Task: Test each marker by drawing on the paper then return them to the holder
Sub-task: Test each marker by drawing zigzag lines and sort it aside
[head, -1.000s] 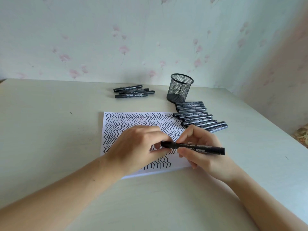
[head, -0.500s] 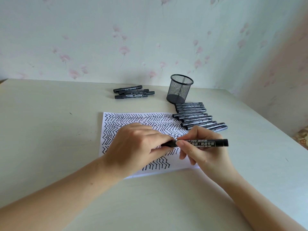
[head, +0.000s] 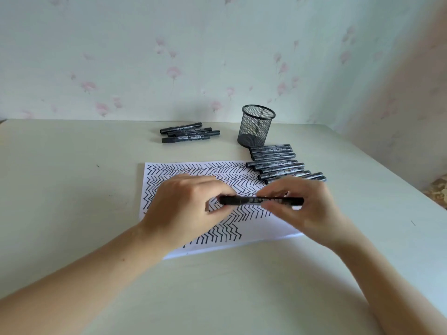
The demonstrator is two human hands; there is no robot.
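Marker (head: 262,201) now level above the paper (head: 266,228), lifted a little from half a second ago; cap end back in the left hand (head: 186,209), so capping looks about done. Right hand (head: 302,204) fingers closed round the barrel, left fingers pinching the other end. Black barrel, grey label. Paper mid-worktop, nearly full of zigzags. Mesh holder (head: 257,125) near the far edge, no markers in it.
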